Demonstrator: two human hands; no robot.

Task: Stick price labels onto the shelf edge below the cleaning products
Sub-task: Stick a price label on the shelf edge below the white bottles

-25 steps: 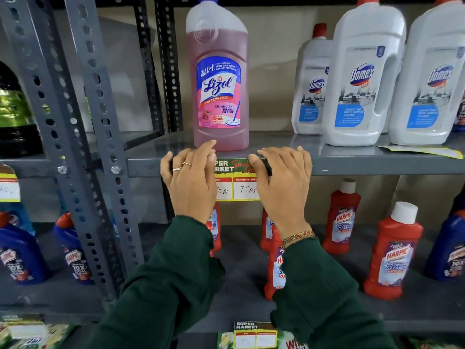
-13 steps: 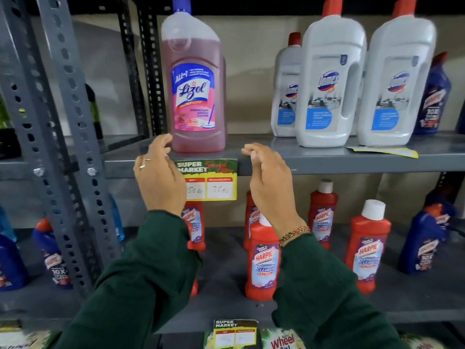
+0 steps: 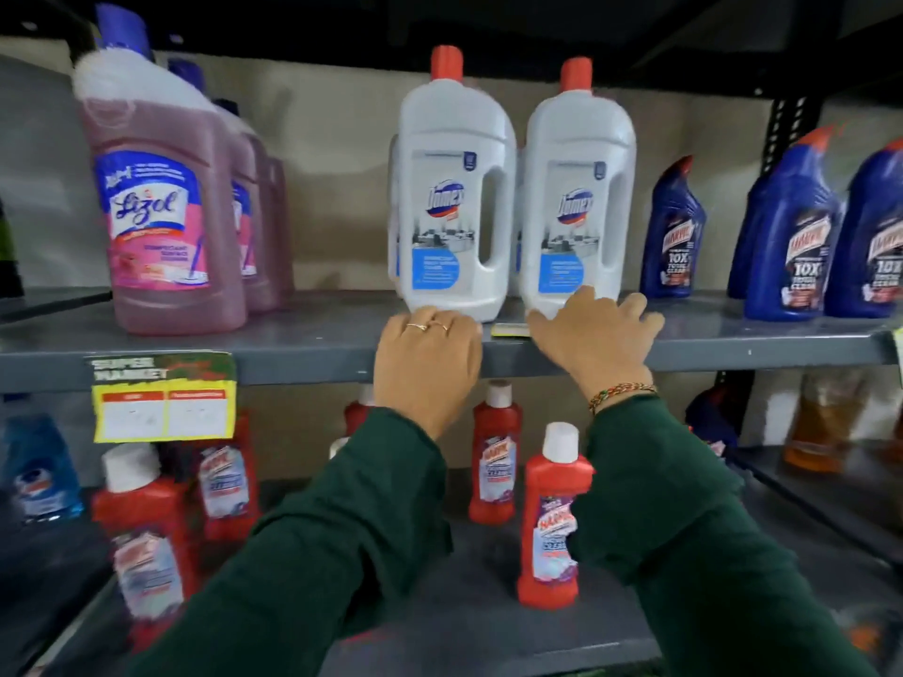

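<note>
A yellow and green price label (image 3: 163, 397) hangs stuck on the grey shelf edge (image 3: 303, 361), below the pink Lizol bottle (image 3: 156, 207). Further right, a second yellowish label (image 3: 509, 329) lies flat on the shelf in front of two white Domex bottles (image 3: 457, 197). My left hand (image 3: 427, 359) rests over the shelf edge just left of that loose label. My right hand (image 3: 593, 337) lies over its right end, fingers spread on the shelf. Whether either hand grips the label is hidden.
Blue Harpic bottles (image 3: 791, 227) stand at the right of the same shelf. Red Harpic bottles (image 3: 554, 515) fill the shelf below. A black perforated upright (image 3: 786, 134) rises at the right. The picture is motion-blurred.
Both hands have left the stuck label under the Lizol bottle and moved right along the shelf to the loose label in front of the Domex bottles. The view swung right.
</note>
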